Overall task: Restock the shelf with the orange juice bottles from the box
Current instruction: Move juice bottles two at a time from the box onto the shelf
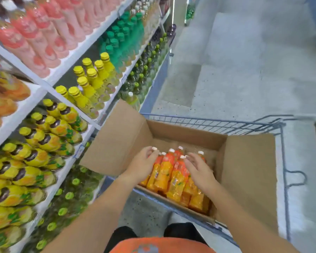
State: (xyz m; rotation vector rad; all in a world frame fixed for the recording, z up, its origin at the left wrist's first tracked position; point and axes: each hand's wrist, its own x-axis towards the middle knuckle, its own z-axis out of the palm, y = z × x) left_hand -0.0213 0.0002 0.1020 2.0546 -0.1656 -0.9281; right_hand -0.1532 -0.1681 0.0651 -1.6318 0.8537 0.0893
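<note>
Both hands reach into the open box (244, 161) of orange juice bottles (164, 172).
Left of the hands stands the stocked shelf (46, 86). The left hand (144, 165) curls round one bottle's neck, and the right hand (199, 170), fingers nearly straight, rests on the bottles beneath it.

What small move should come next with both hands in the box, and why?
Probably curl the right hand round the neck of the orange juice bottle under its straight fingers, then lift. The left hand is at the neck of the leftmost bottle, though its grip is unclear. The bottles all stand in the open box.
</note>
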